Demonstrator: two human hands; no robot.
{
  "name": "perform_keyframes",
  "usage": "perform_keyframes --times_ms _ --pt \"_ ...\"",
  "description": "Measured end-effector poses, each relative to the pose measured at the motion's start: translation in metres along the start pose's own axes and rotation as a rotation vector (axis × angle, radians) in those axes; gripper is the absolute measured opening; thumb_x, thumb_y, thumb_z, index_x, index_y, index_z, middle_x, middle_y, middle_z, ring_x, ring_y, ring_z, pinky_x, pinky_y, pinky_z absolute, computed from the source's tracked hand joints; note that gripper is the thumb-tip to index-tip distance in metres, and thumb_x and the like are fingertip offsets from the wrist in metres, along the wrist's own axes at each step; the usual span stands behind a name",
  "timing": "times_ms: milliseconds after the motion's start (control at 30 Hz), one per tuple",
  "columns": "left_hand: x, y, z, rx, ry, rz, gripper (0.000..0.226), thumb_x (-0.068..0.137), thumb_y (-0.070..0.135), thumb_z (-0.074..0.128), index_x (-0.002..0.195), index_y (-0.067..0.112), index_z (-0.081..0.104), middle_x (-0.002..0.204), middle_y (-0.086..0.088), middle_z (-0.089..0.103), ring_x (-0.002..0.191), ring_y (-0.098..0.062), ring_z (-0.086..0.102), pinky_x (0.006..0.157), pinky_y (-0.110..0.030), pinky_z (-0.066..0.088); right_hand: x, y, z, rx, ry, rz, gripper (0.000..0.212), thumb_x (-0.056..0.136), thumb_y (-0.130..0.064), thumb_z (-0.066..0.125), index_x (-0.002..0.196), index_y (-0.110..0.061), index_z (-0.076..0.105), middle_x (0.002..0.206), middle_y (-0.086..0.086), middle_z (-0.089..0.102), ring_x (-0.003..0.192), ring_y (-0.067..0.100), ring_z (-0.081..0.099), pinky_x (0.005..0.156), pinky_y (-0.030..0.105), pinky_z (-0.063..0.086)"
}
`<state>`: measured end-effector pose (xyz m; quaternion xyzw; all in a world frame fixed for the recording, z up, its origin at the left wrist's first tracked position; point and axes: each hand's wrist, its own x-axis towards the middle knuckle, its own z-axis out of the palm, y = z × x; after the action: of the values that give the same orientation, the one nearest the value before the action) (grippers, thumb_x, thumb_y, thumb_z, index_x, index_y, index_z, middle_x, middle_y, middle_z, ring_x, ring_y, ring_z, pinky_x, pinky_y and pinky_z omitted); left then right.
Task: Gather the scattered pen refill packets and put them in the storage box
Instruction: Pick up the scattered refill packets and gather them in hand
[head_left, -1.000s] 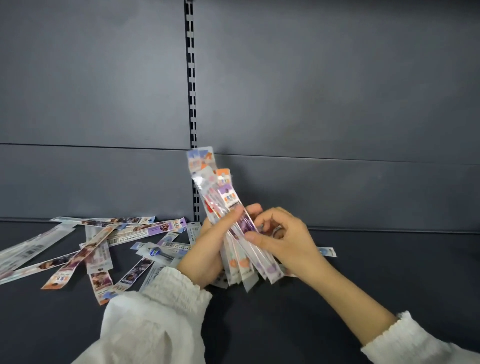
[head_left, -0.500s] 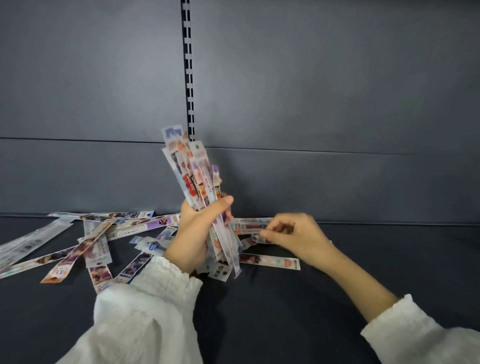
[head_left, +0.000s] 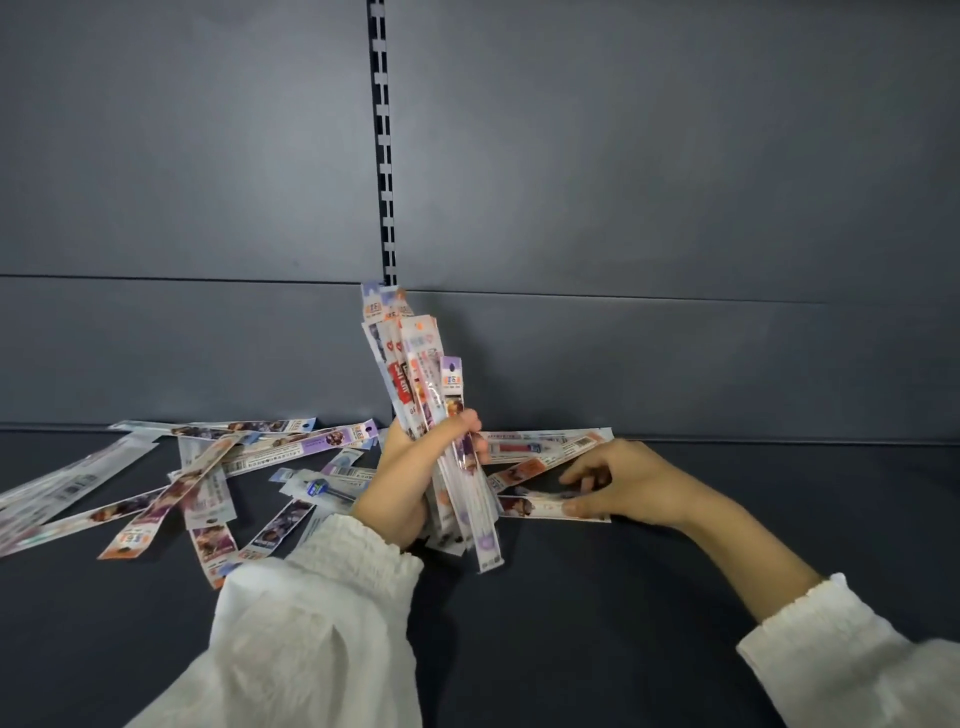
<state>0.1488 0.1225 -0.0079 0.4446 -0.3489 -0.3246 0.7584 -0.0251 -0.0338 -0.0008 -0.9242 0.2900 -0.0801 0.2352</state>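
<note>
At the far left a loose scatter of pen refill packets lies flat on the dark shelf, long narrow strips crossing one another at many angles, some reaching off the left edge of the view and the rearmost ones lying close against the grey back panel. Near the middle, a white gathered sleeve leads up to the left hand, which is closed round a thick bundle of packets – fingers wrapped over the front, the thumb side hidden behind. The bundle stands nearly upright, fanned a little at the top, where its upper ends rise in front of the slotted upright that runs down the back panel; its lower ends hang below the fist, just above or touching the shelf, which of the two cannot be told. Just right of the bundle a few more packets lie on the shelf, pointing out to the right, one near the back panel and others angled toward the front. The nearest of these, a single packet, lies flat with its right end under the thumb tip of the right hand. That hand is low over the shelf with its fingers curled in toward the packet ends – the fingertips are blurred, so whether it pinches the packet or only touches it cannot be told. Its forearm runs back to a second white sleeve at the lower right.
</note>
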Motion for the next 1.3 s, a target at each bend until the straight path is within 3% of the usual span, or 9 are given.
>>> perform_keyframes --times_ms 133,267,433,567,700,833,1033,1200,1300 --pt "0.006 0.002 -0.005 -0.174 0.030 -0.081 0.011 0.083 0.023 0.066 0.091 0.016 0.062 0.077 -0.003 0.065 0.060 -0.015 0.060 0.061 -0.030 0.053 0.002 -0.003 0.002 -0.042 0.041 -0.018 0.005 0.080 -0.024 0.074 0.082 -0.028 0.072 0.077 -0.011 0.063 0.072 0.005 0.056 0.071 0.029 0.051" --pt "0.005 0.010 -0.002 -0.324 0.032 -0.089 0.024 0.091 0.026 0.056 0.069 0.021 0.062 0.062 0.002 0.054 0.048 -0.009 0.047 0.055 -0.022 0.044 0.003 -0.001 0.001 -0.083 0.106 0.019 0.011 0.082 -0.023 0.070 0.073 -0.023 0.066 0.072 -0.009 0.058 0.070 0.012 0.053 0.064 0.030 0.045" --pt "0.005 0.008 -0.002 -0.306 0.083 -0.092 0.007 0.089 0.026 0.061 0.090 0.020 0.059 0.067 0.001 0.053 0.053 -0.011 0.051 0.055 -0.023 0.048 -0.006 -0.018 -0.006 0.740 0.260 0.040 0.002 0.081 -0.010 0.074 0.082 -0.010 0.073 0.083 0.004 0.075 0.076 0.016 0.069 0.068 0.024 0.053" --pt "0.002 0.002 0.005 -0.229 0.082 -0.083 0.029 0.090 0.025 0.061 0.117 0.015 0.060 0.089 -0.003 0.072 0.077 -0.016 0.068 0.073 -0.033 0.055 -0.015 -0.042 0.000 1.087 0.167 -0.014 0.023 0.068 -0.021 0.076 0.088 -0.008 0.075 0.091 0.014 0.076 0.081 0.024 0.073 0.078 0.035 0.056" --pt "-0.005 0.004 0.016 -0.166 -0.022 -0.092 0.038 0.093 0.031 0.056 0.128 0.019 0.057 0.119 -0.011 0.069 0.109 -0.030 0.066 0.096 -0.050 0.050 -0.017 -0.059 0.015 0.984 0.119 0.014 0.016 0.079 -0.016 0.075 0.087 -0.003 0.073 0.091 0.010 0.077 0.089 0.023 0.073 0.089 0.039 0.053" --pt "-0.005 0.002 0.016 -0.147 -0.013 -0.099 0.040 0.089 0.032 0.060 0.128 0.023 0.054 0.116 -0.011 0.070 0.105 -0.029 0.068 0.092 -0.049 0.053 -0.018 -0.065 0.023 0.900 0.154 0.035 0.010 0.081 -0.013 0.074 0.084 -0.004 0.074 0.086 0.009 0.077 0.086 0.016 0.073 0.092 0.034 0.052" --pt "0.000 -0.001 0.013 -0.211 0.068 -0.079 0.030 0.090 0.020 0.063 0.119 0.016 0.059 0.099 -0.007 0.071 0.093 -0.023 0.069 0.085 -0.045 0.055 -0.021 -0.068 0.016 0.839 0.287 0.034 0.019 0.087 -0.024 0.068 0.083 -0.007 0.075 0.079 0.004 0.076 0.072 0.012 0.070 0.071 0.024 0.051" --pt "-0.008 0.000 0.023 -0.103 -0.094 -0.138 0.019 0.092 0.018 0.059 0.110 0.017 0.062 0.097 -0.006 0.073 0.086 -0.018 0.072 0.069 -0.030 0.058 -0.019 -0.073 0.017 0.849 0.385 -0.081 0.035 0.096 -0.043 0.044 0.116 -0.027 0.068 0.112 -0.010 0.070 0.103 0.003 0.065 0.092 0.022 0.050" --pt "-0.015 0.001 0.030 0.037 -0.259 -0.150 0.030 0.091 0.022 0.058 0.121 0.022 0.059 0.110 -0.001 0.073 0.102 -0.018 0.069 0.082 -0.031 0.056 -0.016 -0.069 0.015 0.802 0.285 -0.165 0.046 0.096 -0.054 0.030 0.130 -0.036 0.054 0.126 -0.010 0.062 0.114 0.000 0.059 0.099 0.024 0.046"
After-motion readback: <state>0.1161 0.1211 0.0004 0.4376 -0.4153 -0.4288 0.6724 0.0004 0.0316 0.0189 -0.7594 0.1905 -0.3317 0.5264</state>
